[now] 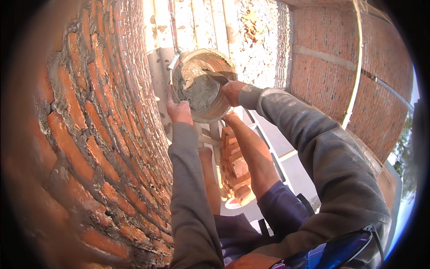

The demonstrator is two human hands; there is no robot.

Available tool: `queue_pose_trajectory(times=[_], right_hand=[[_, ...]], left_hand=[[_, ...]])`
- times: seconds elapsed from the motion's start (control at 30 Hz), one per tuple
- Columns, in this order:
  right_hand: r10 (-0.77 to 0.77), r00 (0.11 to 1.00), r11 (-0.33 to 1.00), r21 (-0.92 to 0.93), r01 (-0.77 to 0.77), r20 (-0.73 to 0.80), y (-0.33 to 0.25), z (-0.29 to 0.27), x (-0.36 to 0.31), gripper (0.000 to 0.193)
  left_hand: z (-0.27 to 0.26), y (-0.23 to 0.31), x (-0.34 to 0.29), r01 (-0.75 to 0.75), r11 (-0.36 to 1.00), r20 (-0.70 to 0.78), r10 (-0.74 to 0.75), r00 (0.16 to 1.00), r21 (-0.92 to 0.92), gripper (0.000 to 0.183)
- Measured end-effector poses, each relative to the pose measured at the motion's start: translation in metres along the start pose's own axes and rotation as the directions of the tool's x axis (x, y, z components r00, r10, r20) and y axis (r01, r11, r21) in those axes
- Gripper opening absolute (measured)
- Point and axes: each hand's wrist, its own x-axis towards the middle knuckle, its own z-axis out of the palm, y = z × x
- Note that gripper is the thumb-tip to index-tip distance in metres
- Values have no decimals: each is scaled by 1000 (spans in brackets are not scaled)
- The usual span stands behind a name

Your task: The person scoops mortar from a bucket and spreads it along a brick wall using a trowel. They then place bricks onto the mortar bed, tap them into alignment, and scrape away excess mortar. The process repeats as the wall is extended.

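A round, mortar-caked bucket (209,117) stands ahead of me, tilted a little toward my view, with wet grey mortar (197,89) inside. My left hand (180,112) is closed on the bucket's near left rim, its thumb side pointing up along the edge. In my right hand (233,92), the fingers wrap round the handle of a trowel. The trowel blade (217,77) reaches over the mortar at the right side of the bucket; its tip lies at or in the mortar. The trowel's handle is mostly hidden by my fist.
A rough brick wall (89,134) with mortar joints rises close on my left. Pale poles (197,22) run beneath and beyond the bucket. Below are stacked bricks (236,157) and a ladder-like frame (273,152). Another brick wall (324,67) stands at the right, crossed by a pale pole (356,76).
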Motion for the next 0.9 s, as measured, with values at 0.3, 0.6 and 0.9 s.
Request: queue_pose_trajectory(times=[0.3, 0.6, 0.9], right_hand=[[-257, 878, 471, 846, -252, 404, 38, 66, -8, 20], [-273, 962, -585, 788, -190, 29, -22, 77, -30, 19], [130, 848, 963, 268, 15, -514, -5, 78, -81, 10]], left_hand=[[-1, -19, 6, -5, 1000, -34, 6, 999, 31, 87], [-2, -6, 3, 29, 990, -31, -25, 999, 139, 89], [-9, -29, 14, -66, 986, -62, 76, 995, 153, 76]])
